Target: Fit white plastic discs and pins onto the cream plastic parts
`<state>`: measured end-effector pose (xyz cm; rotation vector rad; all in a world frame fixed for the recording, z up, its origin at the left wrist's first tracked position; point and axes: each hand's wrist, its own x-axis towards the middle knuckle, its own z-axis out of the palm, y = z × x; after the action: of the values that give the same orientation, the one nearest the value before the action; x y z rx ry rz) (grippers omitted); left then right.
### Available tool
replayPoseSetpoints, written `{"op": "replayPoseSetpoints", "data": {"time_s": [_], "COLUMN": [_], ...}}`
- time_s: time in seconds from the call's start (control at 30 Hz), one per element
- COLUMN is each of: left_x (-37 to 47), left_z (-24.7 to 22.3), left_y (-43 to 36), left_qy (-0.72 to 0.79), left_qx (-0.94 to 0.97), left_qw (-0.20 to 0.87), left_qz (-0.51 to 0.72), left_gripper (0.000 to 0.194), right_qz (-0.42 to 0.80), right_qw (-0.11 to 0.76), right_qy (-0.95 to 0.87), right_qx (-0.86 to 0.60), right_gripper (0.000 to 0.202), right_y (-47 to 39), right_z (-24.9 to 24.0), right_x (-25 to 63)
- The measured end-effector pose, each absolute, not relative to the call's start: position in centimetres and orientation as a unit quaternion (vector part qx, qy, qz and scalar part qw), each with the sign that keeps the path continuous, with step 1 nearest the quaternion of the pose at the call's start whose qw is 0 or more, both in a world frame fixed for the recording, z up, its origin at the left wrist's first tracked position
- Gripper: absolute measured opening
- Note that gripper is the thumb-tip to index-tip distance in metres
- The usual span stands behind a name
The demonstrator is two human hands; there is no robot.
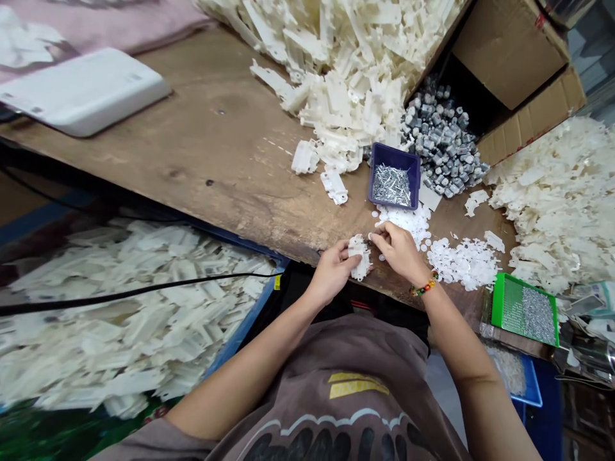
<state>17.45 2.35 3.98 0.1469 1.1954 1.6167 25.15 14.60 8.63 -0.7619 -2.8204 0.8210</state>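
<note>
My left hand [333, 271] grips a white molded plastic part [359, 257] at the table's front edge, thumb across its face. Close by on the right, my right hand [396, 251] pinches its thumb and fingertips together beside the part's upper end. A small white piece shows at those fingertips, perhaps a disc, too small to be sure. Just beyond the hands lies a pile of small white discs [412, 221]. Behind it stands a dark purple bin [394, 148] holding thin silvery metal pins [391, 184].
Loose white plastic parts [355, 96] heap at the back, beside grey metal cylinders [444, 141] and a cardboard box [509, 51]. More white pieces [464, 262] and a green tray [500, 301] lie right. A cable [144, 288] crosses the filled crate at left.
</note>
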Motion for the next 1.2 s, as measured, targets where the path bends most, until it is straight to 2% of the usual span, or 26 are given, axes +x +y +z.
{"op": "replayPoseSetpoints", "data": {"time_s": [0.07, 0.47, 0.67, 0.9, 1.1, 1.2], "left_x": [17.4, 17.3, 17.4, 17.5, 17.3, 17.2], "left_z": [4.0, 3.8, 3.6, 3.9, 3.9, 4.2], "left_y": [2.3, 2.1, 2.1, 2.1, 2.1, 1.7], "left_qy": [0.507, 0.527, 0.524, 0.525, 0.530, 0.523], "left_qx": [0.071, 0.099, 0.097, 0.090, 0.107, 0.095], "left_qw": [0.526, 0.516, 0.515, 0.519, 0.518, 0.535], "left_qz": [0.679, 0.668, 0.671, 0.669, 0.663, 0.656], "left_gripper": [0.046, 0.041, 0.044, 0.045, 0.039, 0.042], "right_qz": [0.289, 0.207, 0.211, 0.277, 0.250, 0.283], "right_qw": [0.039, -0.001, 0.006, 0.050, 0.011, 0.053], "right_qy": [-0.925, -0.952, -0.947, -0.924, -0.936, -0.909], "right_qx": [-0.245, -0.224, -0.244, -0.259, -0.246, -0.302], "right_gripper": [0.010, 0.011, 0.011, 0.011, 0.010, 0.019], "right_y": [14.0, 12.7, 12.5, 12.7, 12.4, 13.5], "right_z": [9.0, 8.4, 8.1, 7.8, 7.7, 8.4], "right_x": [25.7, 26.0, 26.1, 26.4, 25.9, 27.7]}}
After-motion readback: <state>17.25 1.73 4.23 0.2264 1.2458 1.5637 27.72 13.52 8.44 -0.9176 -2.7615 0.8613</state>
